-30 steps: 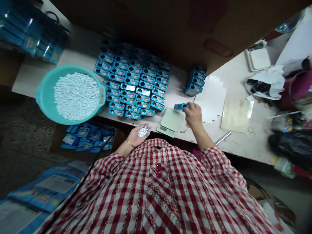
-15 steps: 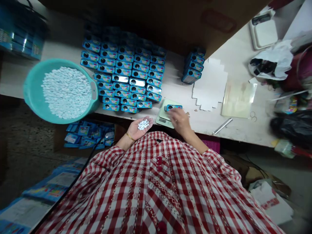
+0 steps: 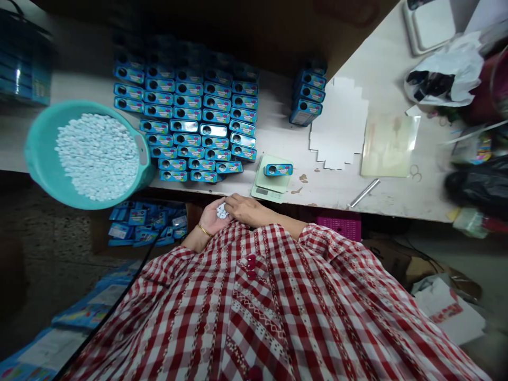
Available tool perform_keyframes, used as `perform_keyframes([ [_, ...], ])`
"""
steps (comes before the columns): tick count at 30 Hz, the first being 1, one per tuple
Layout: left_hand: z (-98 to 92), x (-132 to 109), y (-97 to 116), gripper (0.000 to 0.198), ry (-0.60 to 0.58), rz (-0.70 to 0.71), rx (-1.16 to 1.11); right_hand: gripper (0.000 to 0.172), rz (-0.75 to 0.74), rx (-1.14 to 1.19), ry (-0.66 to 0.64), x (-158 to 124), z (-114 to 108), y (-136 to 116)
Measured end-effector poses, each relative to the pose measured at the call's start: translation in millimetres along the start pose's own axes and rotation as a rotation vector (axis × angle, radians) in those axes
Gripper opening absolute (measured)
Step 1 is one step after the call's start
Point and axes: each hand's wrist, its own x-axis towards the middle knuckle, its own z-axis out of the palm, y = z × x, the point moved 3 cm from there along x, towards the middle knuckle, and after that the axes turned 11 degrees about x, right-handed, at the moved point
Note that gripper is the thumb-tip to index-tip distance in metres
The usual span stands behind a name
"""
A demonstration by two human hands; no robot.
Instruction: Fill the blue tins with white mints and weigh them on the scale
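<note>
My left hand (image 3: pixel 210 218) is cupped, palm up, close to my body, with a small pile of white candies (image 3: pixel 222 211) in it. Over that palm bends my right hand (image 3: pixel 246 210), fingers together and tips against the pile; the tips are partly hidden. Just beyond the hands, a pale green digital scale (image 3: pixel 261 182) stands at the table's edge. On its plate lies one blue printed tin (image 3: pixel 278 170) with a dark round spot at its left end. Rows of similar blue tins (image 3: pixel 188 139) fill the table to the left.
A turquoise tub (image 3: pixel 39 153) heaped with white candies stands at the left edge. A cardboard box (image 3: pixel 238 18) overhangs the back. To the right are a short stack of tins (image 3: pixel 305 108), white card (image 3: pixel 337 127), a translucent sheet (image 3: pixel 389 148) and a metal tube (image 3: pixel 364 193).
My right hand has left the tin on the scale and come back to the candies in my left palm. The tin stays on the scale. My view has shifted slightly.
</note>
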Motion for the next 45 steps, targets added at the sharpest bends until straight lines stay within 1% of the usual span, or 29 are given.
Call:
perform_keyframes([
  [5, 5.2, 0, 0, 0.027, -0.024, -0.006, 0.022, 0.017, 0.012, 0.004, -0.043, -2, -2, -1],
  [10, 9.9, 3, -1, 0.027, -0.04, 0.026, 0.075, 0.017, 0.045, 0.001, 0.003, -9, -2, 4],
  [12, 15.4, 4, -1, 0.026, -0.062, 0.038, 0.078, 0.018, 0.075, 0.037, 0.047, -13, -4, 9],
  [14, 25.2, 6, 0, 0.026, -0.087, 0.056, 0.077, 0.02, 0.112, 0.103, 0.146, -20, -7, 17],
  [18, 56.6, 12, 4, 0.028, -0.12, 0.108, 0.093, 0.021, 0.192, 0.275, 0.498, -39, -23, 45],
  [20, 74.5, 15, 6, 0.029, -0.147, 0.132, 0.113, 0.02, 0.23, 0.331, 0.637, -50, -33, 61],
  [23, 94.1, 21, 9, 0.03, -0.177, 0.144, 0.156, 0.019, 0.317, 0.317, 0.751, -63, -46, 83],
  [25, 98.9, 24, 11, 0.029, -0.184, 0.146, 0.175, 0.021, 0.37, 0.275, 0.768, -68, -52, 94],
  [27, 97.3, 25, 13, 0.03, -0.176, 0.145, 0.177, 0.022, 0.405, 0.233, 0.731, -72, -53, 103],
  [29, 91.5, 25, 14, 0.03, -0.159, 0.143, 0.164, 0.023, 0.42, 0.214, 0.681, -75, -51, 109],
  [32, 81.8, 24, 13, 0.029, -0.131, 0.138, 0.136, 0.026, 0.409, 0.236, 0.652, -80, -48, 112],
  [35, 74.6, 22, 9, 0.028, -0.118, 0.122, 0.119, 0.029, 0.394, 0.199, 0.681, -80, -48, 101],
  [36, 72.4, 22, 7, 0.027, -0.125, 0.113, 0.118, 0.029, 0.379, 0.167, 0.675, -77, -47, 94],
  [37, 70.0, 21, 6, 0.026, -0.134, 0.105, 0.115, 0.029, 0.348, 0.137, 0.642, -72, -44, 84],
  [38, 66.9, 20, 4, 0.025, -0.144, 0.095, 0.113, 0.028, 0.309, 0.11, 0.581, -65, -41, 72],
  [40, 58.0, 19, 1, 0.025, -0.15, 0.075, 0.112, 0.027, 0.227, 0.076, 0.392, -47, -30, 47],
  [42, 45.4, 16, -2, 0.025, -0.125, 0.051, 0.112, 0.028, 0.192, 0.056, 0.21, -30, -19, 26],
  [43, 38.1, 14, -3, 0.026, -0.104, 0.039, 0.115, 0.027, 0.186, 0.053, 0.141, -24, -15, 19],
  [45, 23.3, 9, -4, 0.028, -0.056, 0.029, 0.12, 0.024, 0.173, 0.06, 0.047, -14, -10, 9],
])
